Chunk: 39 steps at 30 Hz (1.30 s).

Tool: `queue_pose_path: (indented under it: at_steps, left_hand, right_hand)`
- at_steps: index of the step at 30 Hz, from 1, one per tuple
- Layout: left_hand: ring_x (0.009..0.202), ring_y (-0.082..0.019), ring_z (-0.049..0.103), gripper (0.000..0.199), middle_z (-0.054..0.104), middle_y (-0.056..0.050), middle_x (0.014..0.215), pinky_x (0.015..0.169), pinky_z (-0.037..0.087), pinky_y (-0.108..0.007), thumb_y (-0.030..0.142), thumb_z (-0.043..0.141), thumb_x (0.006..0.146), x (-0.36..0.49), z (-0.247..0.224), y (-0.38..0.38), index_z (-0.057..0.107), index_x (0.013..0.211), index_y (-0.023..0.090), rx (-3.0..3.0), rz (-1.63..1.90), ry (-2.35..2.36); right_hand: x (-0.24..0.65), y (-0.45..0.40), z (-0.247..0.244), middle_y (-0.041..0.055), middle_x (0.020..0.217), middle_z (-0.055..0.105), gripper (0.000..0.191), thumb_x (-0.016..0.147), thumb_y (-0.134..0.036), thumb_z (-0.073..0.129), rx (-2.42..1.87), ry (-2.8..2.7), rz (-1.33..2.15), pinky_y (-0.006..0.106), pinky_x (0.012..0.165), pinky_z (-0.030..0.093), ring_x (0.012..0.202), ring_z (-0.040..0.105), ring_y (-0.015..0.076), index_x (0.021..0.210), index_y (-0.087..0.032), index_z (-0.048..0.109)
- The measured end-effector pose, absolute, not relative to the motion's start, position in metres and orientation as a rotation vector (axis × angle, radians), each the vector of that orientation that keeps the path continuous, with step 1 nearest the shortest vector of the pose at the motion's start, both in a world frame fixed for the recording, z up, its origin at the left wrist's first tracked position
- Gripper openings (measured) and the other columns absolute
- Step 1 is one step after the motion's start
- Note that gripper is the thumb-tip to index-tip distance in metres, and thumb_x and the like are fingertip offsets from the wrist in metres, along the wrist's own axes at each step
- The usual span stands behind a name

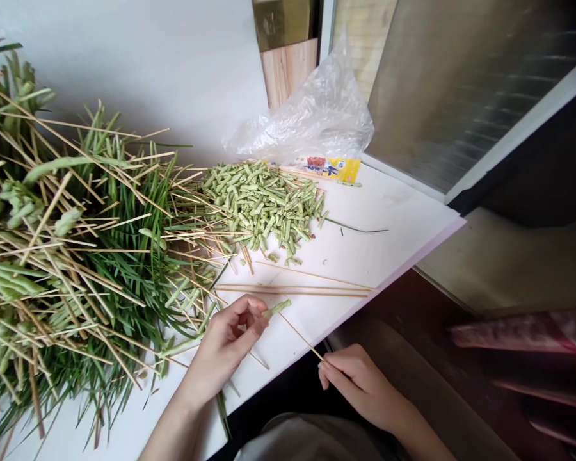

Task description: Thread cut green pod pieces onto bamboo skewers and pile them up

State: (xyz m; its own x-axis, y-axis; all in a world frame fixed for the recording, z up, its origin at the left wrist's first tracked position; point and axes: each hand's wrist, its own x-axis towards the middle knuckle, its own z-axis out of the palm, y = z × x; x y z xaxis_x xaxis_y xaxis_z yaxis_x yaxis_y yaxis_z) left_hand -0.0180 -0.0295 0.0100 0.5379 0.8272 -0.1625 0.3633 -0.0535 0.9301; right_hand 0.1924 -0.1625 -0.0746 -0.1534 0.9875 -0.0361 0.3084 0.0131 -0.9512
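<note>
My left hand (237, 336) pinches a short piece of green bean (279, 308) between thumb and fingertips, over the front of the white table. In my right hand (350, 378), closed near the table's front edge, is a thin wooden skewer (301, 336). The skewer slants up to the left, and its far tip meets or lies right beside the bean piece; whether it has pierced it I cannot tell. Just beyond my hands, a few loose skewers (297, 291) lie on the table. Behind them is a heap of cut bean pieces (264, 198).
Filling the left side is a big pile of skewers threaded with beans (9, 275) and dark green chive-like leaves (139, 250). A clear plastic bag (321, 115) with a yellow printed label (343, 169) stands at the back. The white table (393, 198) ends in a slanted edge at the right.
</note>
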Motion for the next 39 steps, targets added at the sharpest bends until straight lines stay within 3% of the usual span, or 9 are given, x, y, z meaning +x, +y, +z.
queue_pose_path:
  at_steps: [12, 23, 39]
  left_hand:
    - [0.074, -0.015, 0.050, 0.024, 0.058, -0.001, 0.086, 0.062, 0.039, -0.023, 0.041, 0.055, 0.097, -0.0179, 0.0039, -0.0304, 0.059, 0.105, 0.020, 1.796, 0.488, 1.049]
    - [0.060, -0.012, 0.044, 0.030, 0.052, 0.002, 0.068, 0.056, 0.033, -0.023, 0.042, 0.051, 0.098, -0.0130, 0.0085, -0.0303, 0.059, 0.082, 0.019, 1.917, 0.458, 1.086]
    - [0.066, -0.014, 0.047, 0.030, 0.052, 0.001, 0.073, 0.063, 0.036, -0.023, 0.034, 0.044, 0.101, -0.0104, 0.0103, -0.0312, 0.052, 0.077, 0.020, 2.010, 0.458, 0.992]
  right_hand:
    - [0.1909, -0.1603, -0.0726, -0.0025, 0.057, 0.056, 0.045, 0.104, -0.031, 0.039, -1.378, -1.518, 1.175, 0.026, 0.061, 0.036, 0.056, 0.054, 0.0122, 0.063, -0.021, 0.052]
    - [0.1908, -0.1613, -0.0739, -0.0033, 0.056, 0.055, 0.044, 0.103, -0.031, 0.041, -1.385, -1.514, 1.143, 0.026, 0.061, 0.035, 0.055, 0.053, 0.0118, 0.062, -0.021, 0.052]
    - [0.1875, -0.1626, -0.0788, -0.0017, 0.059, 0.057, 0.044, 0.104, -0.034, 0.038, -1.391, -1.522, 1.103, 0.026, 0.061, 0.037, 0.056, 0.056, 0.0130, 0.065, -0.021, 0.052]
